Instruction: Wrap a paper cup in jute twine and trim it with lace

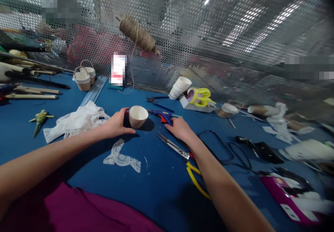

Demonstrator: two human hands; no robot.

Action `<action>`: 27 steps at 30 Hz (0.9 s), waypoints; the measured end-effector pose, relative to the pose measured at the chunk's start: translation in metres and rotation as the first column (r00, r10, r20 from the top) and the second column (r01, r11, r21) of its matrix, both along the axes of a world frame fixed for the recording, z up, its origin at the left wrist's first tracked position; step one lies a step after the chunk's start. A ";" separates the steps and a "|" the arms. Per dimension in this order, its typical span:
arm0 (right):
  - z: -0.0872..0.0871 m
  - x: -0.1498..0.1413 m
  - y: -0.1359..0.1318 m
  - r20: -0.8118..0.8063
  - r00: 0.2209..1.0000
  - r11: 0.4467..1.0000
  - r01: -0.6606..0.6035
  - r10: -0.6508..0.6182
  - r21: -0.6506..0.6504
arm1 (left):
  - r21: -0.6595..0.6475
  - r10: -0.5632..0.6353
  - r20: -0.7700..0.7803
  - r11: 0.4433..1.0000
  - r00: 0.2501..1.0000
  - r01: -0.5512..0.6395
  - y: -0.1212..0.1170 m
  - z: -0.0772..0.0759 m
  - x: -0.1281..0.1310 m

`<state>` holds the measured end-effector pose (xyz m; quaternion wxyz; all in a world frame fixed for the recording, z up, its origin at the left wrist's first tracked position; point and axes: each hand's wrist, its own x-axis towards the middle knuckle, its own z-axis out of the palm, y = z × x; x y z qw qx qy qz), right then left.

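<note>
A small twine-wrapped cup (138,117) with a pale inside stands on the blue table. My left hand (120,123) is at its left side, thumb and fingers spread apart; whether they touch the cup I cannot tell. My right hand (180,129) has its fingers closed round the handle of a blue glue gun (160,113) with a red trigger, its nozzle toward the cup. Scissors (174,146) with yellow handles lie partly under my right forearm. A cut piece of white lace (122,159) is flat on the table before me, and a bundle of white lace (78,119) lies beyond my left forearm.
Pliers (160,101), stacked paper cups (180,87) and a white box with a yellow-edged roll (199,98) stand along the mesh wall. Twine (137,33) hangs above. Two small handled baskets (83,80) are back left. Black cable (229,155) and a magenta power strip (289,200) lie right.
</note>
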<state>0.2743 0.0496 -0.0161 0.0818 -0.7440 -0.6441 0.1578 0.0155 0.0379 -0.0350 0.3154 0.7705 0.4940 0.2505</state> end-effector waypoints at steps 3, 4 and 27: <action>-0.004 0.001 0.001 -0.086 0.996 0.999 0.038 -0.037 0.010 | -0.055 0.000 0.187 0.998 0.982 0.011 0.001 -0.005 0.014; -0.003 0.002 -0.002 -0.128 0.990 0.998 0.057 -0.054 0.022 | -0.078 0.007 0.230 0.997 0.973 0.011 0.001 -0.005 0.016; 0.044 -0.036 -0.102 -0.559 0.817 0.982 -0.046 0.142 0.181 | -0.577 0.313 0.716 0.768 0.624 0.277 -0.030 0.009 -0.010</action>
